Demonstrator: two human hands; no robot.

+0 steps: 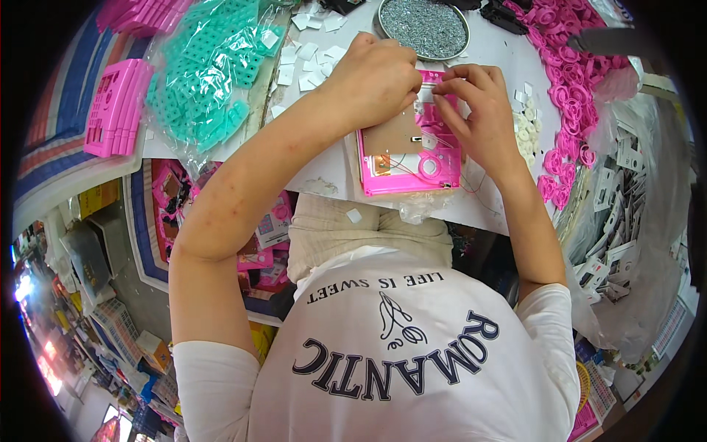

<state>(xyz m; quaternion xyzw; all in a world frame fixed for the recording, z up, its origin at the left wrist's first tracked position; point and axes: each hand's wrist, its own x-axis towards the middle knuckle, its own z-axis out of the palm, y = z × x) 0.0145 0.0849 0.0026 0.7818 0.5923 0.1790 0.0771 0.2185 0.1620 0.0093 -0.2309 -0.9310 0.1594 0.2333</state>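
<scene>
A pink plastic casing (412,166) lies open on the white table (324,173) in front of me, with a brown board, thin wires and a round opening inside it. My left hand (372,74) rests curled over the casing's far left corner. My right hand (475,107) pinches a small white square piece (426,93) at the casing's top edge. The fingertips of both hands meet at that piece.
A round metal dish of small screws (423,26) sits just beyond my hands. Pink ring parts (563,81) pile at the right, white square pieces (309,59) scatter at the left. A bag of teal parts (210,74) and stacked pink frames (114,107) lie far left.
</scene>
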